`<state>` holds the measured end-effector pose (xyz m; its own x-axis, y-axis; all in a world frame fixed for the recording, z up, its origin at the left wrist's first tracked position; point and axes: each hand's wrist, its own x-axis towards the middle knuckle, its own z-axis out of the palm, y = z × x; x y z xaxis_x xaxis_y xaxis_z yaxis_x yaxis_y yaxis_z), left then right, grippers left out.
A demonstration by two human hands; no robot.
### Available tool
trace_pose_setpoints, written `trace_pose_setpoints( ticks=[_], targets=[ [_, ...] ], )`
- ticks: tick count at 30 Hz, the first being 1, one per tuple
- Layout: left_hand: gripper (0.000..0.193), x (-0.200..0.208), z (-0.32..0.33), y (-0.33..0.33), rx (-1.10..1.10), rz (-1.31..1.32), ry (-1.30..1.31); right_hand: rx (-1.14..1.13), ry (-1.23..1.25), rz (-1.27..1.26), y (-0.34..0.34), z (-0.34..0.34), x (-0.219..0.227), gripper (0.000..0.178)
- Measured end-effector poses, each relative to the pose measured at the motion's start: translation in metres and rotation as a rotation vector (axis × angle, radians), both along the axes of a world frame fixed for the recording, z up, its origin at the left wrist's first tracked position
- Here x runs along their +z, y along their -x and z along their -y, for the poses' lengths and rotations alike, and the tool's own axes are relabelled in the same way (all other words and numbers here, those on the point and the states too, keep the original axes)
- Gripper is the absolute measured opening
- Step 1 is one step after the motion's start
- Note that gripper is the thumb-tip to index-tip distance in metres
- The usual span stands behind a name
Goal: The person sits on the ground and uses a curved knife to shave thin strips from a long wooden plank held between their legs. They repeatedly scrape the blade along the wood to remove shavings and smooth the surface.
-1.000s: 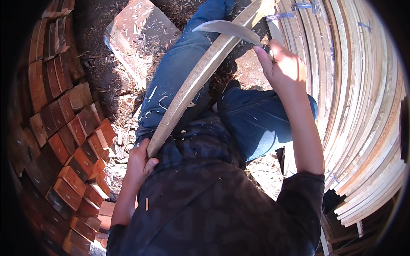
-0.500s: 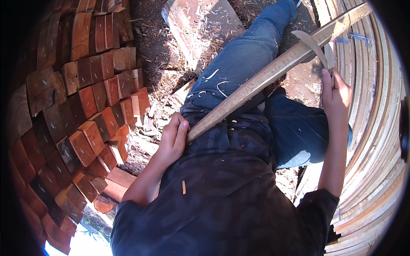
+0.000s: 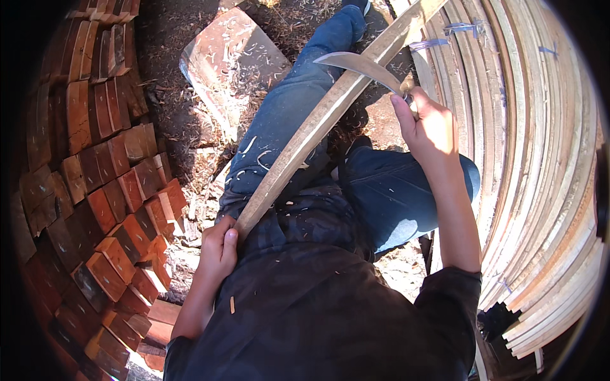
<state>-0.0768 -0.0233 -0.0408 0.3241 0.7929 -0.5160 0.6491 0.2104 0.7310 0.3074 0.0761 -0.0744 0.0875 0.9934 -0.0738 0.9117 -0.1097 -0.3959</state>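
Observation:
A long wooden slat (image 3: 313, 127) runs slantwise from my lap, over my legs, to the upper right. My left hand (image 3: 220, 246) is closed around its near end, close to my waist. In my right hand (image 3: 432, 126), the fingers wrap the handle of a curved knife (image 3: 365, 65). Its blade crosses above the slat's upper part, tip pointing left; I cannot tell whether the edge touches the wood. Pale shavings (image 3: 249, 145) lie on my jeans (image 3: 273, 105), and a small chip (image 3: 232, 305) rests on my dark shirt.
Stacked reddish wood blocks (image 3: 105, 209) rise along the left. Long pale slats (image 3: 489, 127), some with blue ties (image 3: 460, 27), are piled on the right. A flat wooden board (image 3: 232, 51) lies on the shaving-strewn ground beyond my outstretched leg.
The view has shifted, so the scene sits farther left. My right hand has brought the knife down along the slat, nearer my left hand, with the blade more level. The left-hand grip is unchanged.

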Motion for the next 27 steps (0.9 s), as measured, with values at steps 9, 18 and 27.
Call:
trace_pose_setpoints(
  ticks=[9,18,27],
  targets=[
    [0.029,-0.002,-0.005,-0.019,-0.031,-0.044,0.003,-0.070,-0.100,0.239,-0.043,-0.022,-0.002,0.046],
    [0.033,0.001,-0.006,-0.016,-0.065,0.000,0.006,-0.093,-0.056,0.197,-0.060,-0.033,-0.001,0.046],
    [0.021,0.008,-0.002,-0.021,-0.056,-0.064,0.034,-0.011,-0.083,0.226,-0.055,-0.047,0.000,0.045]
  ],
)
